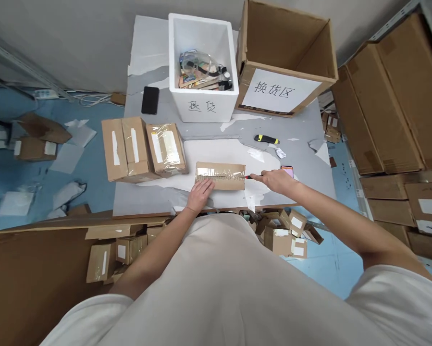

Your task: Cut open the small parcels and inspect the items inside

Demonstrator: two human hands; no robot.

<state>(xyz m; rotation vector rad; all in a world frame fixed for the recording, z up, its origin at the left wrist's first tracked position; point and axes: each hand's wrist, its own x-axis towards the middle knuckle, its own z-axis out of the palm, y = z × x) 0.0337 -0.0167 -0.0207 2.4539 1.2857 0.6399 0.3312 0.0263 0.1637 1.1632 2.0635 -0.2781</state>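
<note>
Glossy clear tape on matt brown cardboard box [220, 185]; smooth white foam bin [204, 106].

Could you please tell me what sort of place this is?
Probably a returns and exchanges bench in a warehouse: the white foam box is marked 退货 (returns), the large carton reads 换货区 (exchange area), and taped parcels stand nearby.

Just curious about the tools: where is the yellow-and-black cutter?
In the head view, the cutter lies right of centre on the table, between the open carton and the right hand, beside crumpled paper.
</note>
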